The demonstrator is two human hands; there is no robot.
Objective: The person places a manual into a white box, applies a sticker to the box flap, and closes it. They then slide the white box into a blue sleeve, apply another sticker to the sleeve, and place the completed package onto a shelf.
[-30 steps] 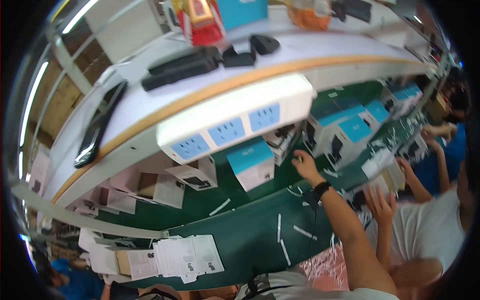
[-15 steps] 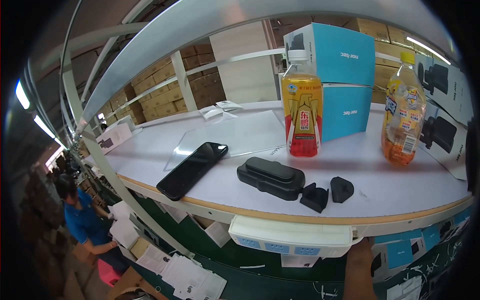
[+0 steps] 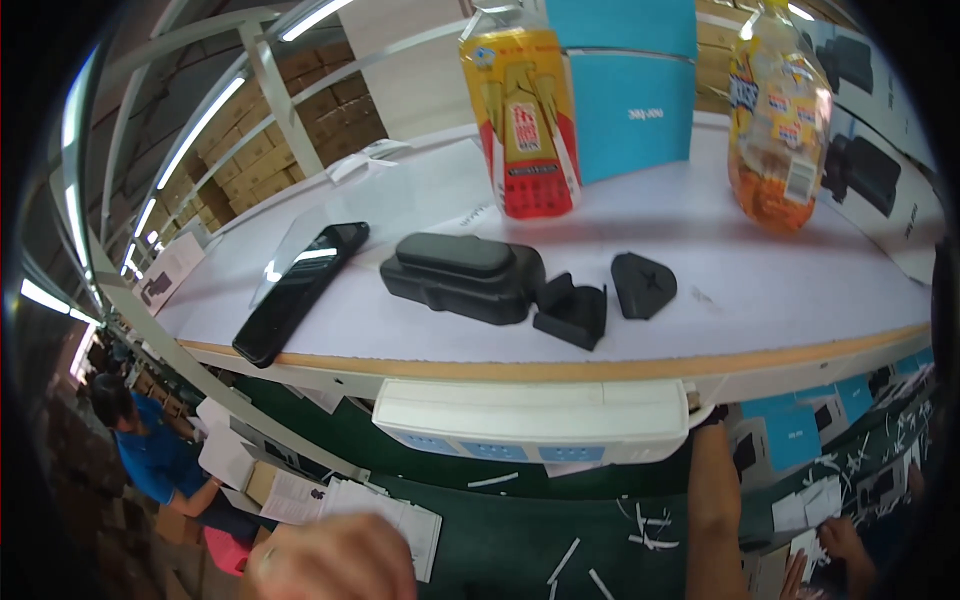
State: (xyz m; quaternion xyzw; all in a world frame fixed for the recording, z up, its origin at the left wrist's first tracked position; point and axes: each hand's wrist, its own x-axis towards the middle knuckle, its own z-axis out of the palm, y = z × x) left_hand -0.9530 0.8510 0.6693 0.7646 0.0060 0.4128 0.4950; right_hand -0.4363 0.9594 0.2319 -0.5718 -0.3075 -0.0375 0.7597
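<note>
My left hand (image 3: 335, 558) is a blur at the lower edge, over white printed sheets (image 3: 425, 535); its finger shape is smeared. My right forearm (image 3: 714, 500) reaches up from below to the shelf's underside, beside the white power strip (image 3: 530, 405). The shelf edge and shadow hide the fingers of that hand (image 3: 710, 416). On the shelf lie a black phone (image 3: 300, 295), an oblong black plastic device (image 3: 460, 275), a small black bracket (image 3: 572, 312) and a flat black piece (image 3: 643, 285). Neither hand touches these four.
Two drink bottles, one yellow-red (image 3: 525, 120), one with orange liquid (image 3: 780, 130), stand before blue boxes (image 3: 632, 115). Paper strips (image 3: 565, 560) litter the green bench (image 3: 480, 540) below. Another person's hands (image 3: 840, 540) work at lower right. A person in blue (image 3: 150, 450) is at left.
My view has tilted down and shifted right, showing more of the green bench. My left hand has come in at the lower edge. My right arm stays raised by the power strip.
</note>
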